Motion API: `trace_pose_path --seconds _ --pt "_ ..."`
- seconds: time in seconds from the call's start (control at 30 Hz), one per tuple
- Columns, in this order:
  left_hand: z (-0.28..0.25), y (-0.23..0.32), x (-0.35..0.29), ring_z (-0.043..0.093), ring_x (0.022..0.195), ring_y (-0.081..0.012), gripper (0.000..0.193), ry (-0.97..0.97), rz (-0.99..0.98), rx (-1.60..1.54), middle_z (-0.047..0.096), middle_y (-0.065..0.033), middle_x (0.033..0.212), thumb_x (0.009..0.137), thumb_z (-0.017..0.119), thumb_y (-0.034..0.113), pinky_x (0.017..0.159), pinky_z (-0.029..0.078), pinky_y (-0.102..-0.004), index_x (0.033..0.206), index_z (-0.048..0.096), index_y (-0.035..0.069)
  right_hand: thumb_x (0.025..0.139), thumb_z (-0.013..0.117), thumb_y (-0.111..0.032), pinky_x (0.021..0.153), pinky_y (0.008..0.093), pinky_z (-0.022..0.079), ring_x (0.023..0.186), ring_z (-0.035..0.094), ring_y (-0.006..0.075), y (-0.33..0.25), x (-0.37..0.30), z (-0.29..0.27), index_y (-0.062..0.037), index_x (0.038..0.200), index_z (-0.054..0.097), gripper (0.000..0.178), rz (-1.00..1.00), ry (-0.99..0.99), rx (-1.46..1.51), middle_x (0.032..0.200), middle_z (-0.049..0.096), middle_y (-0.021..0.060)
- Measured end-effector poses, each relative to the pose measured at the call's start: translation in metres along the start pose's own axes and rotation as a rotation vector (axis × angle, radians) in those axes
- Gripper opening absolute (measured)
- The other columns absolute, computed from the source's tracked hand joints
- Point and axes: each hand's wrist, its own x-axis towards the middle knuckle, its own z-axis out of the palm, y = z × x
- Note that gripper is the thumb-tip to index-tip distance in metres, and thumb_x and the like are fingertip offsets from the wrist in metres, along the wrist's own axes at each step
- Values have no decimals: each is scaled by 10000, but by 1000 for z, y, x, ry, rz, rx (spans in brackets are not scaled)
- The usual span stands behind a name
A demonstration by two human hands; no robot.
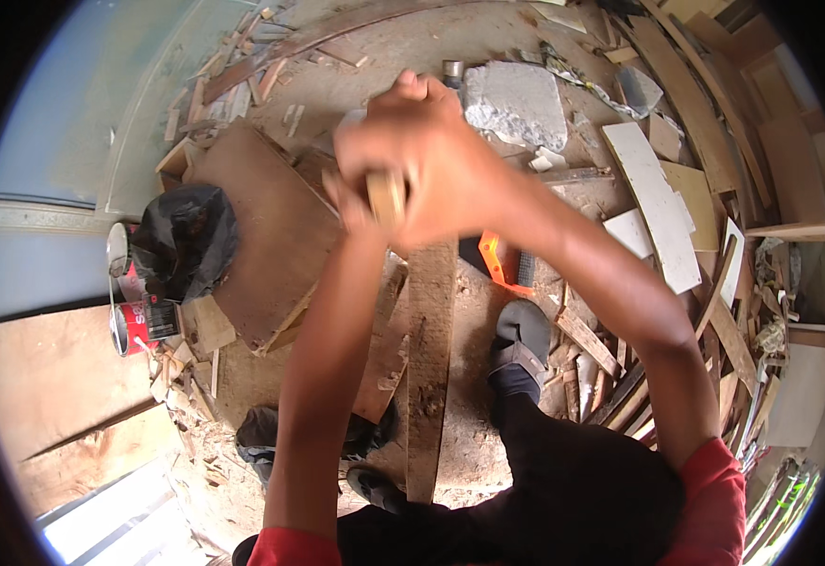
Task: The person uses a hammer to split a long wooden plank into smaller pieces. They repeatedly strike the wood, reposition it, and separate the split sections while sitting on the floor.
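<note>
Nearest: right hand (427, 151), blurred, fingers curled narrowly round a wooden piece (387, 196), pale end showing at the lower edge of the fist. Left hand (356, 212), close against the right, smeared and largely hidden; cannot tell whether wrapped round the same piece or only braced beside it. Wooden piece: within the right fingers, raised above the floor; far end out of sight, kind uncertain, possibly a tool handle. Step in hand, as judged: two-handed work with this piece, held up over the timber beneath. Calls next, by the same judgement, for a firm, even grip, a settled angle, and care for whatever lies under the fingers. Directly below the fingers: rough wooden beam (431, 368), running lengthwise toward the wearer; contact with the hands uncertain. Below and to the right: orange-and-black tool (495, 264), perhaps a saw; lower again, dark shoe (523, 332), near the beam. Left of the fingers: large brown board (262, 226), lying over other wood; further left, black plastic bag (184, 241), with red tin (132, 327) just beneath. Right of the fingers, well apart: long white board (653, 203), among scraps. Beyond the fingers: rough grey concrete block (514, 102), small dark can (452, 72) just beside. Farthest, ahead and left: loose offcuts (271, 77).
</note>
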Motion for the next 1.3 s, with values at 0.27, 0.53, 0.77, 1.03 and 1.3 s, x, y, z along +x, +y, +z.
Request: trace_pose_path --seconds 0.27,0.53,0.77,1.03,1.3 --pt "11 6 -86 588 988 -308 629 -148 161 3 603 -130 982 992 442 493 1017 446 -513 1319 419 -45 755 808 -219 777 398 533 868 613 233 -45 -43 1 -54 766 645 232 198 32 -211 850 625 118" --pt "-2 -35 -102 472 1164 -479 853 102 188 949 442 -308 1283 696 844 295 1001 405 -538 1315 421 -112 852 775 -300 852 408 539 1010 600 266 -101 -54 -49 1 1247 541 549 1060 -175 31 1191 551 189" --pt "-2 -29 -98 498 1066 -439 720 126 176 907 513 -254 1135 652 839 236 906 419 -550 1200 494 -79 953 661 -192 732 319 544 949 643 208 -90 -72 -67 -18 1331 422 481 1222 271 999 1108 606 105" --pt "1 -23 -100 499 1053 -408 689 104 162 838 507 -244 1124 706 829 229 908 429 -495 1236 499 -61 953 608 -91 383 238 286 501 406 72 -57 -58 -56 52 1484 225 670 1349 183 807 715 504 39" --pt "-25 -21 -134 537 1016 -416 455 107 117 657 566 -254 1096 935 651 271 911 426 -485 1223 557 -69 1002 560 -186 432 227 372 528 528 104 -65 -104 -43 -24 1119 450 228 1214 103 318 702 478 5"
